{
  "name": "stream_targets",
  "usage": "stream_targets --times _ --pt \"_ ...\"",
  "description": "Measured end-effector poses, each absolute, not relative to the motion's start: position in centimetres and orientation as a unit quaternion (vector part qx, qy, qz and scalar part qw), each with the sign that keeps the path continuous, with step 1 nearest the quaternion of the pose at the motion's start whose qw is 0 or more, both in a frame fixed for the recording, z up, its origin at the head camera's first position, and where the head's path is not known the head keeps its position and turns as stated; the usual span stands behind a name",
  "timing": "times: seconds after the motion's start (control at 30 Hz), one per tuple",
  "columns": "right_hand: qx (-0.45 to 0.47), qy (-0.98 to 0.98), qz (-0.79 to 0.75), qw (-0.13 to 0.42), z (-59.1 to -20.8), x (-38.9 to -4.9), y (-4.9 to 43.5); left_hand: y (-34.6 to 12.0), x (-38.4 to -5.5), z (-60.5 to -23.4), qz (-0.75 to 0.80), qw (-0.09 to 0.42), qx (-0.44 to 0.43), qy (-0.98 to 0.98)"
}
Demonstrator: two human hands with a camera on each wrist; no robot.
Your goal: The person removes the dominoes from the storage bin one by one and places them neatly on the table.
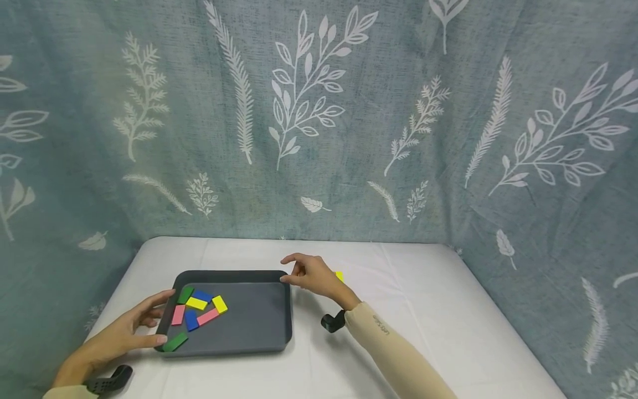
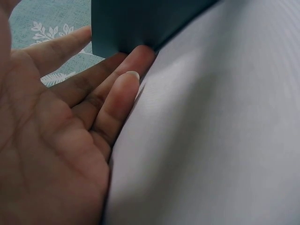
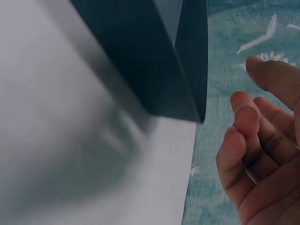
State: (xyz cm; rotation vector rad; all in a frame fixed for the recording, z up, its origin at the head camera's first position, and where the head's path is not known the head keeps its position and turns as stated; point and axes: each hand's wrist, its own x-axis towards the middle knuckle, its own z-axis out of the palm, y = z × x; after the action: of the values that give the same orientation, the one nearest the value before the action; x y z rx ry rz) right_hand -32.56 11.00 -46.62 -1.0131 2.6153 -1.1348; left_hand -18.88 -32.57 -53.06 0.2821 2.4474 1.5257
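Observation:
A dark grey rectangular tray lies on the white tablecloth, with several small flat blocks in its left part. Green, blue, yellow and pink ones show, among them a pink block and a yellow block. My left hand spans the tray's left end, thumb and forefinger spread along the rim; in the left wrist view the other fingers touch its outer wall. Over the back right corner hovers my right hand, thumb and forefinger apart around nothing. The right wrist view has its fingers beside the corner, away from the wall.
Partly hidden behind the right wrist, another yellow block lies on the cloth outside the tray. A leaf-patterned curtain hangs behind and at both sides of the white table. Each wrist wears a black band.

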Motion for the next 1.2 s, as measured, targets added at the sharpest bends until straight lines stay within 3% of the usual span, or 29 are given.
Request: stream_targets --times 1.2 --pt "-0.420 0.855 -0.289 0.092 -46.5 -31.1 0.8 -32.5 -18.9 -52.8 0.515 0.123 0.100 0.842"
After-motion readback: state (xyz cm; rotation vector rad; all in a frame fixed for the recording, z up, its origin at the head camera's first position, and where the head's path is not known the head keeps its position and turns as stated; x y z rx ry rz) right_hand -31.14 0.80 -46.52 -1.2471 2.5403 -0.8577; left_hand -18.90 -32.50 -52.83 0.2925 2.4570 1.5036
